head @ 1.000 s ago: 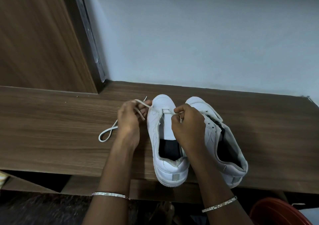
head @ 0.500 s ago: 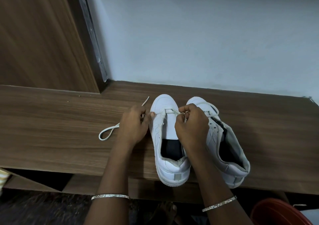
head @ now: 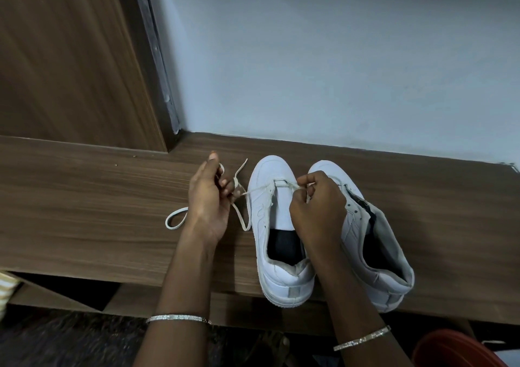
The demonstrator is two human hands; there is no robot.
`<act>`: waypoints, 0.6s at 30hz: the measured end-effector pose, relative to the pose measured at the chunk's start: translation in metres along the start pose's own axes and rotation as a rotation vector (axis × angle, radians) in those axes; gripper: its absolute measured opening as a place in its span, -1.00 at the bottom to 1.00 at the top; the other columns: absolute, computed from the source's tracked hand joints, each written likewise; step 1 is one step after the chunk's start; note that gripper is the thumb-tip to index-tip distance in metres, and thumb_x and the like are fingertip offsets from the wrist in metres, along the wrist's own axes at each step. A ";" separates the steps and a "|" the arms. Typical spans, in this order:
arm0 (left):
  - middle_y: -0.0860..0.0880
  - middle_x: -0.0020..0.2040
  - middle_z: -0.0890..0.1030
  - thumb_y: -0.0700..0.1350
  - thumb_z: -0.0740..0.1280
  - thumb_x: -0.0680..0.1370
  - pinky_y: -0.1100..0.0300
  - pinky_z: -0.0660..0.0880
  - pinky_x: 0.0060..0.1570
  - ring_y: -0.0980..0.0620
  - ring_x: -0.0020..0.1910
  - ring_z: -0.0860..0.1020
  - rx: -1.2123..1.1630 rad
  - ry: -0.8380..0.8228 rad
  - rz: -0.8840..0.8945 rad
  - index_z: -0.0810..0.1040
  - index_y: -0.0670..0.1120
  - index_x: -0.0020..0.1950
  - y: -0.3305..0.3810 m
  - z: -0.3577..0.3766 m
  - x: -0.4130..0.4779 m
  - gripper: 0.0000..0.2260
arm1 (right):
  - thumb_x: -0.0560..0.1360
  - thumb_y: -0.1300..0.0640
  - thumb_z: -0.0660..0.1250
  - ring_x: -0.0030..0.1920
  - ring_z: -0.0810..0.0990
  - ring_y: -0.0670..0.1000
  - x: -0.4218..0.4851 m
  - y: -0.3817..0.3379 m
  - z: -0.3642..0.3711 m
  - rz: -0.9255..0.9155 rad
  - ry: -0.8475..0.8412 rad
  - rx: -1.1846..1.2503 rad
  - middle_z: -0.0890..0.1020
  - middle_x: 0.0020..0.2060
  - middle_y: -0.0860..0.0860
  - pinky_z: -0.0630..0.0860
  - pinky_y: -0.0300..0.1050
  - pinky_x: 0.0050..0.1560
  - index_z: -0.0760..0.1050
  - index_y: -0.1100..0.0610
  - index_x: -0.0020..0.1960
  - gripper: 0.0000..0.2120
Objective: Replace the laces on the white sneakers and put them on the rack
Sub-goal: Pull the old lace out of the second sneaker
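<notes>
sneaker (head: 267, 173) on tabletop (head: 84, 197), heel at near edge | lace (head: 242, 167) through its toe-end eyelets | left hand (head: 208, 197) beside it pinches lace taut | right hand (head: 318, 206) over its tongue pinches other end, likely evening lengths

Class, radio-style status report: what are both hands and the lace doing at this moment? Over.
Left grip pinches lace end. Right grip pinches other end at left sneaker toe eyelets. Other sneaker alongside, not obstructing.
</notes>
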State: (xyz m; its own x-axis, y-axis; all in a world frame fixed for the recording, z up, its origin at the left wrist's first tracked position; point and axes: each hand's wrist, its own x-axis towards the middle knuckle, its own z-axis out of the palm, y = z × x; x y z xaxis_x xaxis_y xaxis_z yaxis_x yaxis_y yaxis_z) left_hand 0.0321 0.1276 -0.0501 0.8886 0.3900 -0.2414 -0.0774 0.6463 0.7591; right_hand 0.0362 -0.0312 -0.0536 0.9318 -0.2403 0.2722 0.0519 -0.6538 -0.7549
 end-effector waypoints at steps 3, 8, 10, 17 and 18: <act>0.06 -0.41 0.36 0.01 0.43 0.55 0.14 0.30 -0.38 0.06 -0.42 0.32 0.520 -0.012 0.300 0.32 -0.01 -0.23 -0.006 -0.006 -0.001 -0.68 | 0.46 0.30 0.28 -0.05 0.56 0.01 0.000 0.001 0.000 -0.005 0.021 0.003 0.56 -0.14 -0.07 0.34 -0.13 -0.08 0.56 0.08 0.02 -0.79; 0.05 -0.16 0.56 0.12 0.45 0.44 0.22 0.45 -0.20 0.11 -0.19 0.54 1.271 -0.200 0.568 0.56 0.05 0.14 -0.016 -0.017 0.005 -0.67 | 0.46 0.32 0.28 -0.04 0.54 -0.01 0.001 0.001 0.000 -0.004 0.038 0.003 0.55 -0.13 -0.10 0.32 -0.15 -0.08 0.55 0.08 0.03 -0.78; 0.04 -0.11 0.55 0.10 0.41 0.45 0.16 0.38 -0.17 0.02 -0.11 0.54 1.457 -0.250 0.606 0.58 0.03 -0.03 -0.019 -0.019 0.007 -0.80 | 0.46 0.32 0.28 -0.05 0.54 -0.02 0.000 0.002 0.000 -0.007 0.043 0.004 0.57 -0.12 -0.09 0.31 -0.16 -0.09 0.55 0.08 0.02 -0.78; -0.07 -0.21 0.58 -0.19 0.27 0.65 0.12 0.37 -0.22 0.05 -0.27 0.46 0.720 -0.170 0.227 0.48 -0.14 -0.17 -0.015 -0.009 0.001 -0.81 | 0.46 0.32 0.26 -0.10 0.51 -0.03 -0.001 0.001 -0.001 -0.004 0.053 0.011 0.57 -0.14 -0.06 0.27 -0.17 -0.12 0.55 0.09 0.02 -0.78; -0.07 -0.19 0.62 -0.19 0.23 0.67 0.11 0.39 -0.20 0.04 -0.25 0.49 0.551 -0.147 0.156 0.47 -0.11 -0.18 -0.012 -0.004 -0.001 -0.78 | 0.46 0.32 0.27 -0.10 0.52 -0.02 -0.001 0.001 -0.001 -0.003 0.052 0.009 0.57 -0.14 -0.06 0.27 -0.17 -0.12 0.55 0.09 0.03 -0.78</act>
State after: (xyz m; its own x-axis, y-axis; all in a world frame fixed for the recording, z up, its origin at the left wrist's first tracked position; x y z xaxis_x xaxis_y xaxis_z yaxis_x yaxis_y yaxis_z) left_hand 0.0302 0.1222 -0.0613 0.9418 0.3332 -0.0451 -0.0012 0.1376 0.9905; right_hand 0.0352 -0.0324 -0.0537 0.9117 -0.2754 0.3047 0.0582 -0.6479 -0.7595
